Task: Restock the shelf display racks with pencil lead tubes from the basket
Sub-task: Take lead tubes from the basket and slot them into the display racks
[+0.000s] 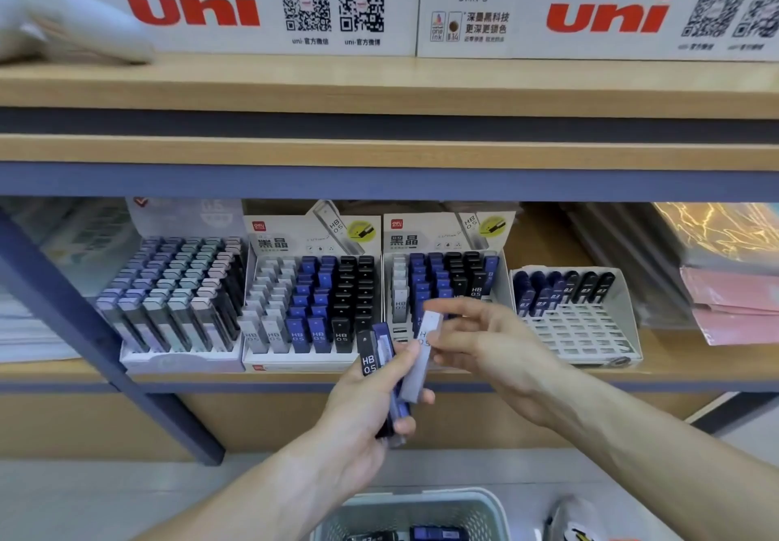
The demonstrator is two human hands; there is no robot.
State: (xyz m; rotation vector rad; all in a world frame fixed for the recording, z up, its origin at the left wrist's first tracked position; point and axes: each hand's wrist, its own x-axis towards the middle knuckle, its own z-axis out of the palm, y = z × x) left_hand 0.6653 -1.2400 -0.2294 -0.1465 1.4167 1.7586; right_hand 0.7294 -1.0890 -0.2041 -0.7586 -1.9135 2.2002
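**Sorting a fistful of lead tubes in front of the racks**

Fanning a small bunch of tubes in the left hand [362,410], the person stands right at the shelf [379,376], and it looks like a sorting grip: a black tube [367,355] marked HB 0.5 and a blue tube [385,346] stick up so the colours read at a glance. The right hand [484,342] pinches a grey tube [421,355] by its upper end, fingers narrow around it, other fingers loosely spread. Both hands hover just in front of the half-filled rack [447,283], whose grey column has gaps — my guess is that's where the grey one belongs. Next door, the full rack [312,308] needs little. Down below, the basket [421,507] holds more tubes, ready for the following handful.
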